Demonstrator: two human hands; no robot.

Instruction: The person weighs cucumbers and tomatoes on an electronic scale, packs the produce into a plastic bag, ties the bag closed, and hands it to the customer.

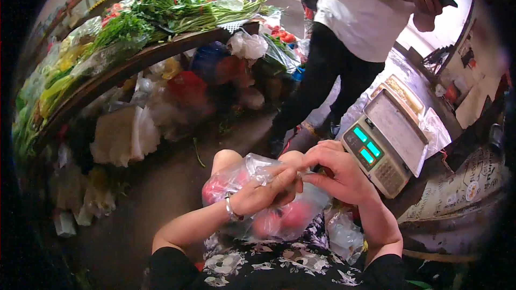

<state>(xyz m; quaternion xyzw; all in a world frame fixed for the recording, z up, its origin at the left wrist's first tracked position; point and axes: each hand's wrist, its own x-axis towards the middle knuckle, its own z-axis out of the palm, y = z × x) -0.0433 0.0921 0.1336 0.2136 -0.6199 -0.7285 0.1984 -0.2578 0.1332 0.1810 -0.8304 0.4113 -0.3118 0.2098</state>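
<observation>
A clear plastic bag [236,180] with several round red items [294,214] inside rests on my lap, over a dark floral garment. My left hand [269,189], with a bracelet at the wrist, has its fingers closed on the gathered top of the bag. Close beside it on the right, my right hand [338,169] pinches the bag's upper edge between thumb and fingers. The two hands nearly touch. The bag's film partly blurs the red items.
Leafy greens [161,13] lie along a curved stall shelf [156,51] at the upper left, plastic bags below it. A digital scale [379,156] with a metal tray stands at the right. Ahead stands a person [357,21] in a white shirt holding a phone.
</observation>
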